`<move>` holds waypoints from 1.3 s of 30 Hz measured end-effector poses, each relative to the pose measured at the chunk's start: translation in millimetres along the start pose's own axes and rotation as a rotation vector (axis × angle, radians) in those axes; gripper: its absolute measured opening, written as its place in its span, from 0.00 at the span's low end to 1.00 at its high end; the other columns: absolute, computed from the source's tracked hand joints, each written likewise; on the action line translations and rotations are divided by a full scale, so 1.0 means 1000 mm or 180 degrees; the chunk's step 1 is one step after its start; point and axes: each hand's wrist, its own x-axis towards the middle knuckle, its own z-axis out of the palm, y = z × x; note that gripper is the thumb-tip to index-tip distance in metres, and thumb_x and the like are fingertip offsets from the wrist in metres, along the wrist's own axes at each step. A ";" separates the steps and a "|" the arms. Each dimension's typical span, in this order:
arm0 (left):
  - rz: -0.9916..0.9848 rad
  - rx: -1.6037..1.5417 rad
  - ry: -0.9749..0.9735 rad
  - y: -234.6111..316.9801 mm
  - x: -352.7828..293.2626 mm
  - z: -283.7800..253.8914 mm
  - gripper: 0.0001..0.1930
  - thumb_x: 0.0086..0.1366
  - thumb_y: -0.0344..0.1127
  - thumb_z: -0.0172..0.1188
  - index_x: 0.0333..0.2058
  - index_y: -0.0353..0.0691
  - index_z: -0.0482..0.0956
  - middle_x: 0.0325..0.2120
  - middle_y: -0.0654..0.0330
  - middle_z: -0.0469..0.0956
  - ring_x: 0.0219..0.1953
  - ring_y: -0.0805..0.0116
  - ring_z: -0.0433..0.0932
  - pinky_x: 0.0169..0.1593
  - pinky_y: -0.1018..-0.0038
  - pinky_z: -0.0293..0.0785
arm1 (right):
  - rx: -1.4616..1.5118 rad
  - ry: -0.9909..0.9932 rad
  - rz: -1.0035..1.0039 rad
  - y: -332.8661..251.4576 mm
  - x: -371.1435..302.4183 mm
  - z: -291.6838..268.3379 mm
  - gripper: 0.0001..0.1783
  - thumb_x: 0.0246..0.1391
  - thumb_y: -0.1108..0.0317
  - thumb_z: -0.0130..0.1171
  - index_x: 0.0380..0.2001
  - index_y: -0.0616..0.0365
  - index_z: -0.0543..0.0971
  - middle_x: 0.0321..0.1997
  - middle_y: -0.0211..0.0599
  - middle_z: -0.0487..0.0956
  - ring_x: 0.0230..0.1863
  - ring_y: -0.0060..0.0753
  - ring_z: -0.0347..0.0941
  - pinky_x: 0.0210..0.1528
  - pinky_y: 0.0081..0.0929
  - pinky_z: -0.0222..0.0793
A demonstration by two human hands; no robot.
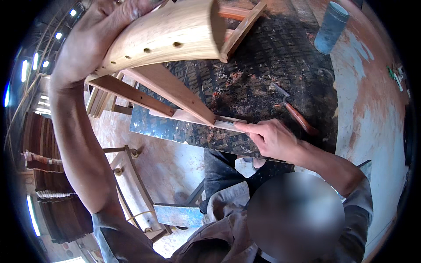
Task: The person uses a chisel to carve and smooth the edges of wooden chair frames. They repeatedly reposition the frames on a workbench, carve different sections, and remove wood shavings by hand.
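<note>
A pale, curved wooden board (162,39) with a row of small dark holes fills the top left. My left hand (98,33) is closed over its far left end, partly cut off by the picture's upper edge. Two reddish wooden legs (175,94) slant down from under the board to a narrow wooden rail (184,117) at the bench's near edge. My right hand (274,138) is at the rail's right end, index finger stretched along it and other fingers curled. Something thin and greyish shows by the fingertips; its kind is too small to make out.
The dark bench top (263,83) carries wood dust and shavings. A wooden-handled tool (300,118) with a thin metal end lies right of my hand. Farther back stands a blue-grey cylinder (332,27). Wooden frames (136,188) stand on the floor at left, near stacked boards (66,215).
</note>
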 end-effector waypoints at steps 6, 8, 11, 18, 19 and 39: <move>0.0303 0.0523 -0.0119 -0.028 -0.005 -0.027 0.34 0.75 0.61 0.57 0.20 0.36 0.85 0.10 0.68 0.71 0.13 0.81 0.65 0.19 0.76 0.59 | 0.0690 0.0593 0.0108 0.001 -0.014 0.008 0.22 0.67 0.78 0.54 0.63 0.61 0.78 0.57 0.55 0.82 0.54 0.48 0.84 0.55 0.35 0.80; 0.0376 0.0298 -0.0246 -0.020 -0.008 -0.016 0.34 0.75 0.61 0.58 0.19 0.37 0.84 0.10 0.68 0.71 0.12 0.81 0.65 0.19 0.75 0.58 | 0.0009 0.0238 -0.0052 0.000 -0.022 0.002 0.25 0.66 0.75 0.56 0.66 0.52 0.76 0.42 0.52 0.84 0.40 0.50 0.85 0.42 0.40 0.80; 0.0426 0.0555 -0.0233 0.009 -0.002 0.002 0.34 0.75 0.61 0.57 0.19 0.37 0.84 0.10 0.68 0.71 0.12 0.81 0.65 0.19 0.75 0.59 | -0.0841 -0.0133 -0.0058 -0.005 -0.025 -0.007 0.26 0.65 0.71 0.58 0.66 0.44 0.76 0.28 0.49 0.80 0.30 0.53 0.82 0.33 0.47 0.78; -0.0528 0.0605 -0.0017 0.045 -0.010 0.008 0.27 0.73 0.55 0.63 0.21 0.40 0.84 0.16 0.69 0.78 0.19 0.80 0.71 0.22 0.75 0.63 | -0.0921 -0.0152 -0.0044 -0.012 -0.001 -0.003 0.28 0.64 0.69 0.60 0.67 0.43 0.75 0.28 0.48 0.80 0.29 0.53 0.82 0.32 0.47 0.78; -0.0480 0.0676 0.0073 0.034 -0.009 0.004 0.30 0.73 0.56 0.63 0.17 0.41 0.82 0.13 0.69 0.76 0.17 0.80 0.69 0.20 0.74 0.61 | -0.0864 -0.0143 -0.0068 -0.010 -0.001 -0.003 0.28 0.64 0.69 0.60 0.67 0.42 0.75 0.28 0.48 0.80 0.28 0.53 0.82 0.32 0.47 0.78; 0.0163 0.0508 0.0394 -0.012 -0.001 -0.008 0.33 0.70 0.63 0.63 0.20 0.35 0.85 0.10 0.67 0.72 0.14 0.80 0.66 0.21 0.76 0.58 | -0.0664 0.0164 0.0111 -0.013 -0.028 0.005 0.25 0.66 0.68 0.59 0.65 0.41 0.78 0.30 0.48 0.80 0.29 0.52 0.81 0.33 0.47 0.78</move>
